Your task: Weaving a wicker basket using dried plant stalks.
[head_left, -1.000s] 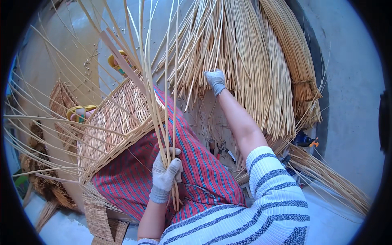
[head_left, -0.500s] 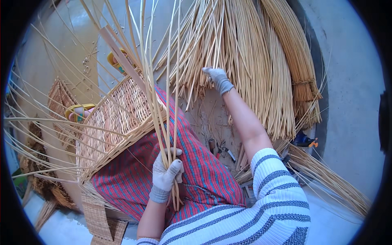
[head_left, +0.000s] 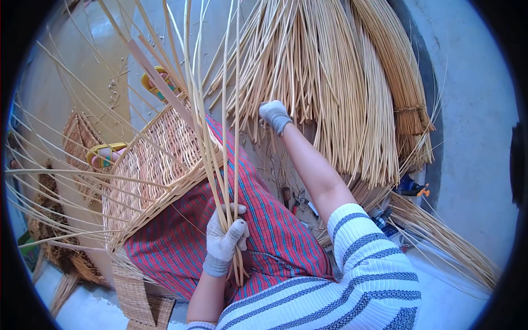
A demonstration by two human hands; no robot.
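My left hand (head_left: 225, 239), in a white and grey glove, is closed around the butt ends of several long wicker rods (head_left: 212, 159) that rise from my lap. Just left of it, a partly woven wicker basket (head_left: 154, 165) lies tilted on my lap, with long loose stakes fanning out to the left. My right arm reaches forward to a big spread of pale wicker rods (head_left: 330, 99). The gloved right hand (head_left: 275, 115) is at the rods' near ends with its fingers curled in; what they grip, if anything, is hidden.
A tied, darker rod bundle (head_left: 410, 118) lies at the right. Pruning shears (head_left: 300, 202) and other tools sit on the floor beyond my red checked lap cloth (head_left: 280, 231). Woven pieces (head_left: 132, 294) lie at the lower left. Yellow sandals (head_left: 107, 155) show behind the basket.
My right hand has moved left and slightly nearer along the ends of the rod pile. The left hand keeps its hold on the rods, almost in place.
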